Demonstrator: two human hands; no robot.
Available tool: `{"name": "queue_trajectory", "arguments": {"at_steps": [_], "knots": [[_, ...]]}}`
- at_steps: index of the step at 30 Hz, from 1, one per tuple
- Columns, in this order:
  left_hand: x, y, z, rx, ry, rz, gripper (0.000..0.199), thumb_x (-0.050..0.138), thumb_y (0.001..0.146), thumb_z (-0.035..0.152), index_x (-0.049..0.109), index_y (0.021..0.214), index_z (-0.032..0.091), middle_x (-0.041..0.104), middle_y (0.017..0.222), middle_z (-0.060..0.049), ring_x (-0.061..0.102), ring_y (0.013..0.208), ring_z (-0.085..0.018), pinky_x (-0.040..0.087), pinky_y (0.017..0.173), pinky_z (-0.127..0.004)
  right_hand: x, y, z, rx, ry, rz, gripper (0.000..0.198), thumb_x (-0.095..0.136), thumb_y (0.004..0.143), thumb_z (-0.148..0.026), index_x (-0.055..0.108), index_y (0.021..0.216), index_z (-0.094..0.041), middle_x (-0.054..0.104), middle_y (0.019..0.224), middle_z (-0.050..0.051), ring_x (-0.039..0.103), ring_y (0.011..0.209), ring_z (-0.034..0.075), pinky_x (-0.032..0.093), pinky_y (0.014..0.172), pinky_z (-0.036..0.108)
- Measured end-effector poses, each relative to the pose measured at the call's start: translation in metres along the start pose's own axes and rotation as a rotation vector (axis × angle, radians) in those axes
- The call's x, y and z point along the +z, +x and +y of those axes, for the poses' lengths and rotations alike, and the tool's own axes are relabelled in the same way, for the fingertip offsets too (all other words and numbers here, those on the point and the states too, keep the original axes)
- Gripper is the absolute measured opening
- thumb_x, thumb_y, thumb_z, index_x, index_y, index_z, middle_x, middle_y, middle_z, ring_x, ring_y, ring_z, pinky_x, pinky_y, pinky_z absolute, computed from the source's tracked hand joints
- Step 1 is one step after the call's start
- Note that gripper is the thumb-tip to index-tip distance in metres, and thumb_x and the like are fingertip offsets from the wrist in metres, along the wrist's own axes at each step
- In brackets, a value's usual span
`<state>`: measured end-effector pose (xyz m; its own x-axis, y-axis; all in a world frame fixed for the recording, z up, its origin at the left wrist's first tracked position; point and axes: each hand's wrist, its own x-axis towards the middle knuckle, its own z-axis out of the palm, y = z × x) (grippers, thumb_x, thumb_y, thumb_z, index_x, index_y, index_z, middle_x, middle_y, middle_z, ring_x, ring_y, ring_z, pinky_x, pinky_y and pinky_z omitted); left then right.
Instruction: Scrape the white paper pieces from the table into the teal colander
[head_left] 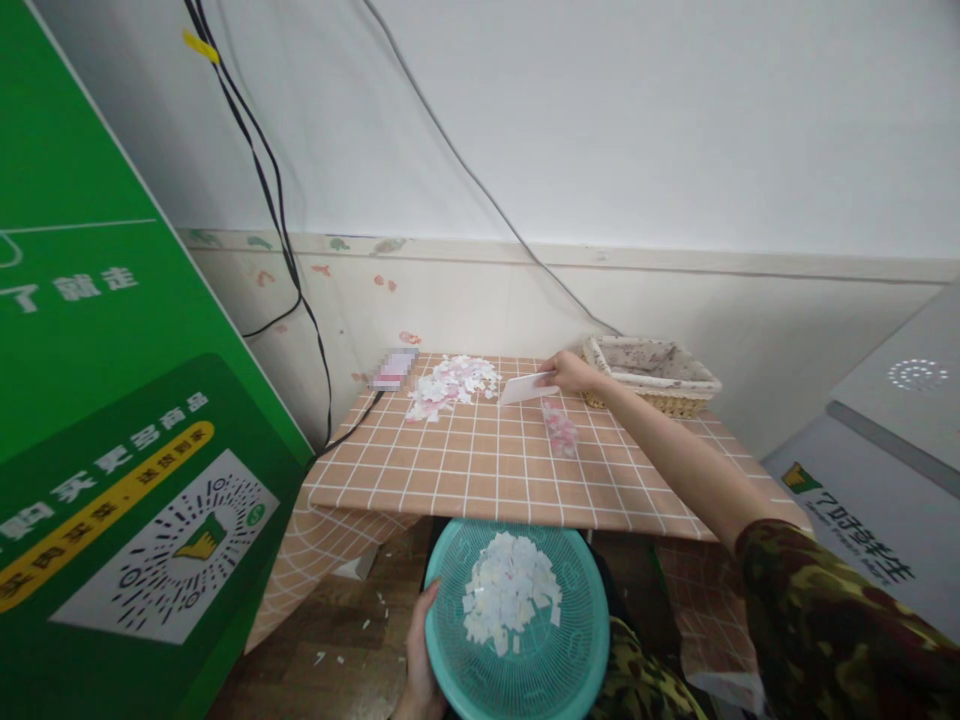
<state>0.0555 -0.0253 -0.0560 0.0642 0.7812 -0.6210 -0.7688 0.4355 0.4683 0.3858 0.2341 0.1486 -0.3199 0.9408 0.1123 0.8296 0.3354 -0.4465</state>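
A teal plastic colander (592, 600) sits low in front of me, below the table's front edge. My left hand (422, 655) is closed on its left rim. Inside lies a heap of small white paper scraps (514, 585). Over the table my right hand (566, 372) reaches forward and pinches a flat white card (525, 388) by its right end, its fingers closed. To the card's left spreads a pile of white and pinkish paper scraps (454, 385). Just in front of the right hand lies a clear pack with pink pieces (559, 428); its exact kind I cannot tell.
A checked brown cloth covers the table (450, 485). At its back right stands a cloth-lined wicker basket (652, 400). A phone-like device (394, 370) with a cable is at the back left. Green panel (112, 350) left, white appliance (885, 470) right. Scraps litter the floor (330, 659).
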Motion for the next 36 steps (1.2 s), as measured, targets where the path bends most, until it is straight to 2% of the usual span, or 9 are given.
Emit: {"name": "queue_trajectory", "arguments": {"at_steps": [6,12,16,23,27,31,36], "knots": [[0.005,-0.005,0.002,0.024,0.020,0.063,0.020,0.065,0.071,0.027,0.071,0.084,0.013,0.075,0.082,-0.007,0.068,0.080,-0.022,0.049,0.085,-0.035,0.006,0.001,-0.010,-0.059,-0.001,0.074,0.020,0.064,0.070,-0.022,0.076,0.083,-0.014,0.070,0.068,0.003,0.060,0.066,0.018,0.041,0.059,0.023],[0.001,-0.003,0.001,0.036,0.031,0.071,0.022,0.065,0.071,0.027,0.071,0.087,0.013,0.075,0.089,-0.008,0.068,0.088,-0.024,0.047,0.090,-0.036,0.009,-0.001,-0.007,-0.082,0.102,-0.011,0.023,0.067,0.067,-0.024,0.076,0.086,-0.014,0.072,0.073,0.003,0.062,0.068,0.018,0.044,0.062,0.023],[0.000,-0.001,0.001,0.038,0.051,0.092,0.022,0.065,0.072,0.027,0.071,0.087,0.012,0.075,0.087,-0.008,0.067,0.091,-0.024,0.046,0.091,-0.035,0.010,-0.001,-0.009,-0.076,0.093,-0.051,0.023,0.065,0.064,-0.016,0.077,0.084,-0.016,0.073,0.076,0.004,0.064,0.070,0.018,0.046,0.064,0.023],[0.002,-0.003,0.001,0.009,0.016,0.045,0.020,0.067,0.069,0.029,0.070,0.083,0.014,0.075,0.078,-0.005,0.068,0.074,-0.021,0.050,0.082,-0.035,-0.010,-0.007,0.003,-0.069,0.036,-0.155,0.022,0.070,0.059,-0.016,0.078,0.079,-0.018,0.073,0.071,0.002,0.063,0.064,0.016,0.046,0.061,0.022],[-0.001,0.000,-0.001,-0.023,-0.005,0.002,0.022,0.067,0.070,0.031,0.069,0.085,0.015,0.075,0.082,-0.005,0.068,0.075,-0.021,0.050,0.081,-0.034,-0.025,-0.014,0.017,-0.065,0.022,-0.212,0.023,0.070,0.057,-0.015,0.078,0.078,-0.019,0.073,0.070,0.002,0.064,0.064,0.017,0.046,0.061,0.022],[-0.003,0.001,-0.001,-0.014,0.011,-0.022,0.023,0.068,0.069,0.032,0.070,0.084,0.015,0.075,0.080,-0.005,0.067,0.073,-0.021,0.049,0.081,-0.035,-0.019,-0.010,0.020,-0.077,0.094,-0.113,0.024,0.068,0.062,-0.018,0.077,0.084,-0.017,0.074,0.076,0.004,0.065,0.069,0.018,0.048,0.065,0.023],[0.005,-0.008,0.003,0.043,0.048,0.067,0.017,0.065,0.070,0.028,0.071,0.080,0.015,0.075,0.078,-0.005,0.068,0.077,-0.022,0.048,0.084,-0.036,0.016,0.008,0.006,-0.045,0.172,0.020,0.025,0.066,0.065,-0.018,0.076,0.088,-0.015,0.074,0.079,0.005,0.066,0.073,0.019,0.049,0.066,0.023]]}}
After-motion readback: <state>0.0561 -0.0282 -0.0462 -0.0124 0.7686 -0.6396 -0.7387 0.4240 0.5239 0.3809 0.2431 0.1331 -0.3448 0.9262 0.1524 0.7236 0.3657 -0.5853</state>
